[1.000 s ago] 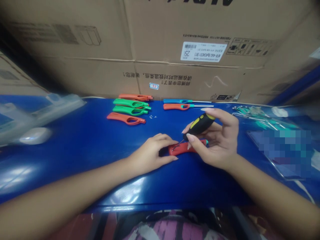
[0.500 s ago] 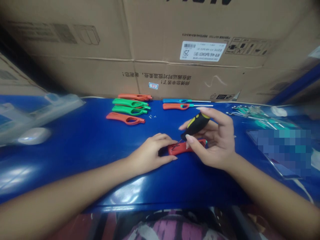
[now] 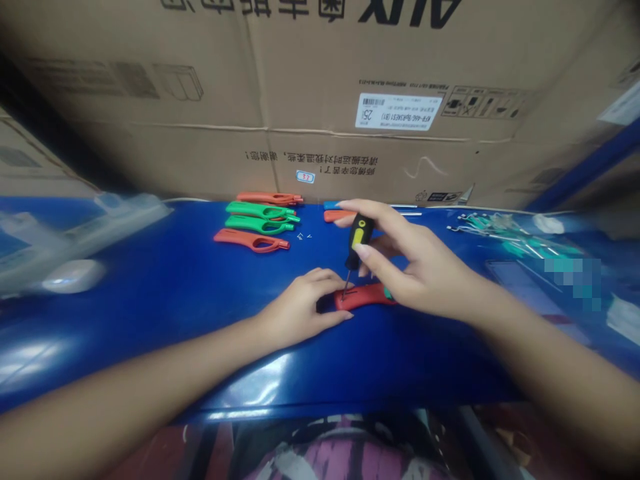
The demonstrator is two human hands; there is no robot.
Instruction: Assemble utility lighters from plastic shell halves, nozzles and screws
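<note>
A red lighter handle (image 3: 367, 295) lies on the blue table, its left end pinched between the thumb and fingers of my left hand (image 3: 307, 300). My right hand (image 3: 415, 260) grips a black and yellow screwdriver (image 3: 359, 241) by its handle. The screwdriver stands nearly upright, and its tip meets the handle's upper face near the left end, close to a dark slot. My right hand covers the handle's right end in part; a bit of green shows there.
Orange and green lighter casings (image 3: 263, 224) lie in a group at the back left. Behind my right hand are a blue lighter (image 3: 331, 206) and an orange lighter (image 3: 337, 216) with metal tubes. Green wired parts (image 3: 515, 233) are heaped right. A cardboard box (image 3: 310, 80) stands behind.
The screwdriver has swung from a slant to nearly upright, with my right hand moving left and up. My left hand and the red handle have stayed in place.
</note>
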